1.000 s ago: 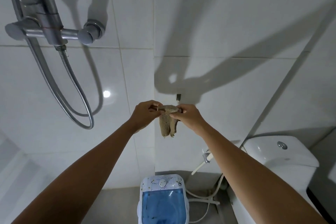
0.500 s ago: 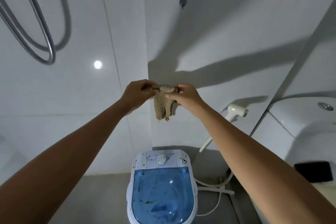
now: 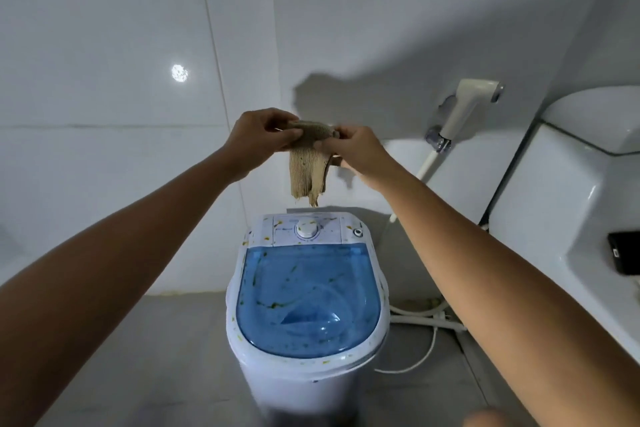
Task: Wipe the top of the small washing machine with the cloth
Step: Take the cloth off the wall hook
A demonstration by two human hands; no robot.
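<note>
Head view: the small washing machine [image 3: 306, 291] stands on the grey floor [image 3: 145, 350] at 6 o'clock. Its control panel carries a line of print left of the round dial [image 3: 307, 229], too small to read. Yellow-green specks dot the white rim and the translucent blue lid [image 3: 308, 298]; what lies under the lid is only a vague shape. The machine's base is cut off by the lower edge.

At 12 o'clock from the machine, held in the air above its control panel, hangs the beige ribbed cloth [image 3: 310, 166], clear of the top. The left hand [image 3: 263, 133] pinches the cloth's upper left end between thumb and curled fingers; the right hand [image 3: 353, 149] pinches the upper right end the same way, its lower fingers tucked behind the fabric and partly hidden.

At 2 o'clock a white bidet sprayer [image 3: 465, 104] sits in its wall holder, its hose [image 3: 427, 163] running down behind the right forearm. At 3 o'clock is a white toilet [image 3: 554, 204], partly cropped, with a black object [image 3: 625, 251] cut off by the frame.
</note>
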